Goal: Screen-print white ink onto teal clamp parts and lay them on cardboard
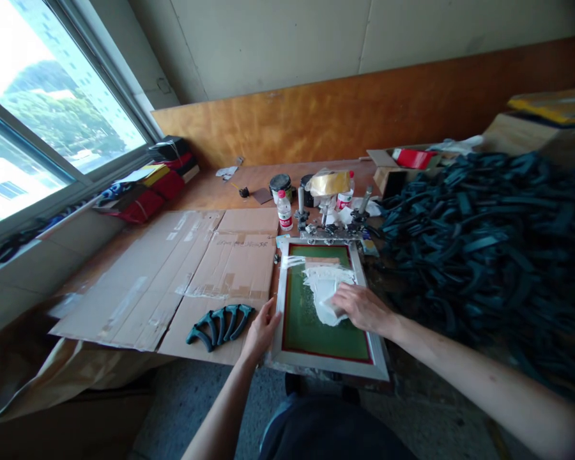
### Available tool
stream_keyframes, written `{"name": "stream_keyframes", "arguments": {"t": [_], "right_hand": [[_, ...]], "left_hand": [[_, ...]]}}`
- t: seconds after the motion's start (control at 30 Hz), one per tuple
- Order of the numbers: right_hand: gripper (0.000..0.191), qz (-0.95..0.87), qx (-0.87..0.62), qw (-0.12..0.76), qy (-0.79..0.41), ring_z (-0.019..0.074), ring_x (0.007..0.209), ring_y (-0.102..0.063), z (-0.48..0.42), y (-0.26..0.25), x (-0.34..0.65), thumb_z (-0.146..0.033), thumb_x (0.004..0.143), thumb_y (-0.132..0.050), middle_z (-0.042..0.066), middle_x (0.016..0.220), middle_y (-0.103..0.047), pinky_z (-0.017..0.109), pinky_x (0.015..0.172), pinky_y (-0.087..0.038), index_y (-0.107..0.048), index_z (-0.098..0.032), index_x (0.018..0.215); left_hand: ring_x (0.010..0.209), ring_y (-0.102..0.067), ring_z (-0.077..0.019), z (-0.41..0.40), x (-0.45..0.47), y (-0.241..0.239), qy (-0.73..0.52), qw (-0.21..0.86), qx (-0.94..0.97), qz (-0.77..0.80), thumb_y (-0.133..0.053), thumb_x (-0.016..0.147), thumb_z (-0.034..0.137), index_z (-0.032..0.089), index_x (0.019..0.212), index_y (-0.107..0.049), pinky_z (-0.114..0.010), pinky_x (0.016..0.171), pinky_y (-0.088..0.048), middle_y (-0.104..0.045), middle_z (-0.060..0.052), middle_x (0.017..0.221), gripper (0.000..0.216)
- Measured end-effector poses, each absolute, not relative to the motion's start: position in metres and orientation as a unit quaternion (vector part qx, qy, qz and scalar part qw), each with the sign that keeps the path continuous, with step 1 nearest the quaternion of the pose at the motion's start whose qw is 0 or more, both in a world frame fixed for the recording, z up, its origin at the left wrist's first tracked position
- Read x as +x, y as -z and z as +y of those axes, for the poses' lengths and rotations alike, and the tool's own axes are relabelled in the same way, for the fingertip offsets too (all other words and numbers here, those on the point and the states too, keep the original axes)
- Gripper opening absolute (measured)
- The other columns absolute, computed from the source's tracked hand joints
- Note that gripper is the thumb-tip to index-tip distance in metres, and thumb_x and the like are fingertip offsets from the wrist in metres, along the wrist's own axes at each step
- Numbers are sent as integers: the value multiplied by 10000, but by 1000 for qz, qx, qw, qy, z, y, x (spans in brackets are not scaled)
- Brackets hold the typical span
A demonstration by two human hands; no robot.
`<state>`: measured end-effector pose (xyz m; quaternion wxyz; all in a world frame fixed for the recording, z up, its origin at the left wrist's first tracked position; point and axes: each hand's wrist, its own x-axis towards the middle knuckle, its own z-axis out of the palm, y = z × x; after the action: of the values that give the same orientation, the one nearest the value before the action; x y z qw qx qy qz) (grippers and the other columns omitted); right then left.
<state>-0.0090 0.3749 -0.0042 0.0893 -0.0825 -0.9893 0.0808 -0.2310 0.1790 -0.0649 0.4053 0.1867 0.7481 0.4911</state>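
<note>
In front of me lies a screen printing frame with silver rails and a green mesh. White ink is smeared across the mesh, thickest in its middle and upper part. My right hand is closed over the mesh, around a small pale flat piece touching the ink; its exact kind is unclear. My left hand holds the frame's left rail, thumb on top, the other fingers partly hidden. A brown strip lies across the ink near the top. Left of my left hand, several dark green curved parts lie side by side on cardboard.
Flat cardboard covers the table's left side. A large heap of dark green parts rises at the right. Behind the frame stand metal clamps, a red-capped bottle and a tin. Boxes stand at the back right.
</note>
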Motion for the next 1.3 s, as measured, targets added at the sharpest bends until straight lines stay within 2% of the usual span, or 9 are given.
{"name": "stream_keyframes", "arguments": {"t": [0.13, 0.33, 0.5, 0.63, 0.73, 0.9, 1.1, 1.23, 1.3], "right_hand": [[184, -991, -44, 42, -117, 181, 781, -533, 378, -5, 3, -52, 765, -512, 17, 746, -608, 274, 636, -378, -582, -220, 740], [254, -983, -73, 159, -53, 213, 854, -556, 364, 20, 4, -59, 848, -426, 75, 857, -645, 320, 725, -447, -647, -181, 878], [231, -979, -68, 150, -117, 190, 873, -593, 371, 15, 8, -148, 864, -520, 41, 906, -660, 292, 752, -484, -655, -238, 1028], [530, -964, -179, 162, -108, 175, 863, -617, 408, -21, -31, -236, 830, -635, 17, 1049, -630, 276, 750, -498, -494, -330, 1332], [614, -949, -258, 173, -55, 174, 766, -615, 437, -47, -44, -318, 814, -666, 29, 1041, -604, 264, 653, -485, -447, -334, 1387], [398, -875, -372, 302, -68, 238, 890, -605, 473, -43, 3, -406, 931, -443, 108, 1071, -616, 349, 779, -484, -579, -196, 1241], [344, -920, -338, 166, -113, 216, 759, -605, 424, 52, 29, -512, 871, -516, 61, 807, -623, 315, 671, -480, -596, -205, 738], [244, -922, -356, 133, -75, 219, 760, -609, 381, 79, 12, -379, 923, -481, 78, 801, -624, 305, 652, -454, -534, -192, 773], [229, -894, -408, 157, -93, 199, 677, -602, 362, 74, 3, -351, 953, -429, 50, 722, -607, 288, 595, -435, -509, -200, 800]], "left_hand": [[703, -648, -188, 179, -230, 65, -505, 408, 182, 739, -705, 720, 382, 223, 1267, -582, -247, 630, -485, -704, -24, 773, 583], [710, -651, -192, 179, -229, 64, -516, 414, 181, 728, -715, 710, 409, 218, 1262, -578, -252, 622, -488, -719, -43, 824, 600], [601, -610, -156, 180, -230, 60, -507, 429, 180, 726, -702, 716, 449, 207, 1272, -563, -222, 525, -432, -700, -25, 762, 623], [473, -507, -108, 180, -233, 33, -494, 441, 219, 717, -692, 711, 500, 169, 1381, -443, -193, 426, -331, -631, 28, 620, 788], [583, -570, -132, 183, -237, -2, -527, 443, 227, 689, -687, 709, 545, 174, 1365, -475, -202, 506, -409, -640, 20, 651, 783], [704, -611, -153, 210, -243, -67, -610, 359, 265, 655, -489, 814, 653, 172, 1036, -684, -227, 567, -454, -684, -34, 828, 564], [852, -637, -166, 276, -249, -121, -719, 299, 300, 551, -407, 865, 632, 162, 942, -631, -251, 668, -499, -681, -74, 879, 526], [801, -647, -154, 277, -225, -98, -748, 278, 243, 552, -414, 855, 648, 194, 1095, -556, -252, 663, -491, -689, -63, 894, 533], [776, -656, -180, 257, -196, -62, -690, 377, 206, 583, -476, 807, 676, 165, 1084, -571, -261, 623, -483, -702, -94, 896, 589]]}}
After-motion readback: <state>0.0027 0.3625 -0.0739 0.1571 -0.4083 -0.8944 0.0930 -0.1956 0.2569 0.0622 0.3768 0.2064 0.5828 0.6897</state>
